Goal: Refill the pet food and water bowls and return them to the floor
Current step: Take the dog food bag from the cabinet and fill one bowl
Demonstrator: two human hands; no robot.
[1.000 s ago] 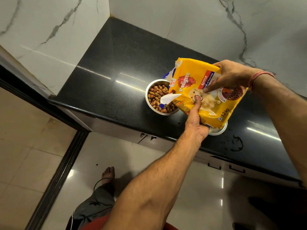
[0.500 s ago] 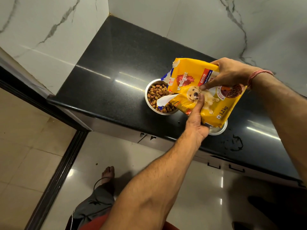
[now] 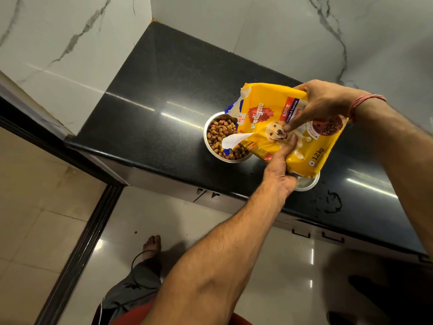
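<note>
One black stone counter [image 3: 150, 118] runs across the view, set into a corner of white marbled wall, with pale floor tiles below its front edge. Everything else is placed from it.

One yellow dog-food bag [image 3: 297, 146] is held just above the counter's front half, lying tilted with its torn mouth to the left, over a bowl. Two hands hold it. The right hand [image 3: 321, 104] grips the bag's far upper edge, fingers curled over the top and the thumb pressed onto the printed front. The left hand [image 3: 280, 170] comes up from the counter's front edge and cups the bag's near side, thumb laid flat on the front; its fingers go underneath out of sight.

Two steel bowls stand on the counter near its front edge. The food bowl [image 3: 212, 146], on the left, is nearly full of brown kibble, and the bag's torn flap hangs over its right half. The second bowl [image 3: 309, 184] sits right of it, mostly hidden beneath the bag and left hand; its contents cannot be told.

One bare foot [image 3: 152, 247] stands on the floor below the counter.
</note>
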